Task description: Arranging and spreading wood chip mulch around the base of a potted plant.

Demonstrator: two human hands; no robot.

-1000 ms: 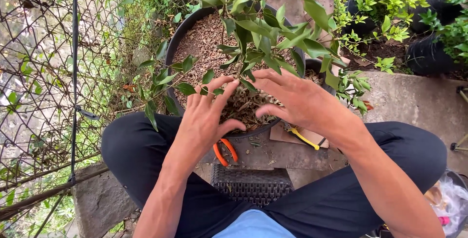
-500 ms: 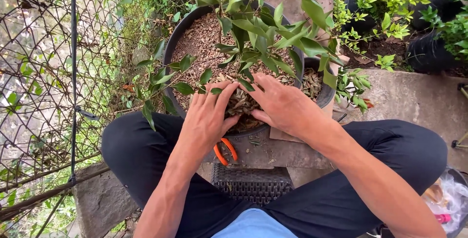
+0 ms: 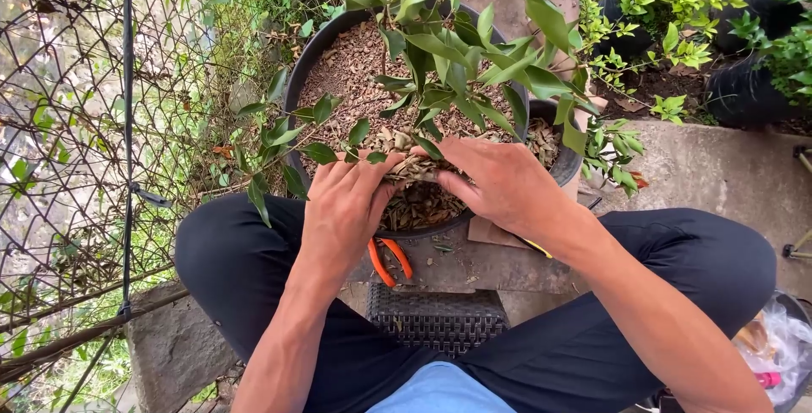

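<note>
Both hands had drawn together since the earlier frame: left hand and right hand cupped, pinching a clump of dry brown leaf mulch inside the round black plastic pot's near rim. Glossy green leafy branches overhung the hands; orange-handled pliers lay just below the rim; wire mesh fence closed off the left.

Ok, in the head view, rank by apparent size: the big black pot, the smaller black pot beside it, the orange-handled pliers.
1. Big black pot, clearly largest.
2. Smaller black pot, mostly hidden by leaves and the right hand, so its rank is unsure.
3. Orange-handled pliers, partly under the left hand.
</note>
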